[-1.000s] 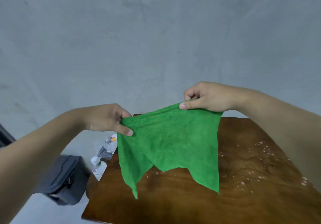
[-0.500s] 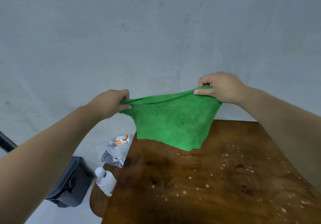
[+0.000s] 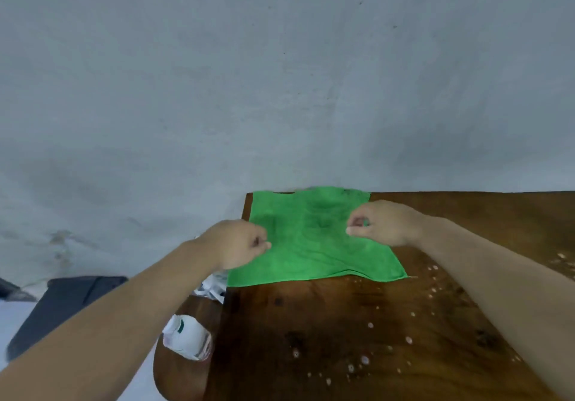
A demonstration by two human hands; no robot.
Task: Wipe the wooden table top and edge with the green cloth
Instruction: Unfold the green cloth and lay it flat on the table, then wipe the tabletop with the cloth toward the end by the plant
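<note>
Over table (image 3: 357, 323) corner — both hands (image 3: 236, 242) (image 3: 385, 223) knuckles-up, grip pinching flat green cloth (image 3: 311, 245).

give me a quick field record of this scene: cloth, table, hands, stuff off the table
cloth: green terry cloth, spread flat on the table's far left corner
table: dark brown wooden table top, speckled with pale droplets
left hand: fingers curled, at the cloth's left edge
right hand: pinching the cloth
off table: white plastic bottle, dark grey bag on floor, left
</note>
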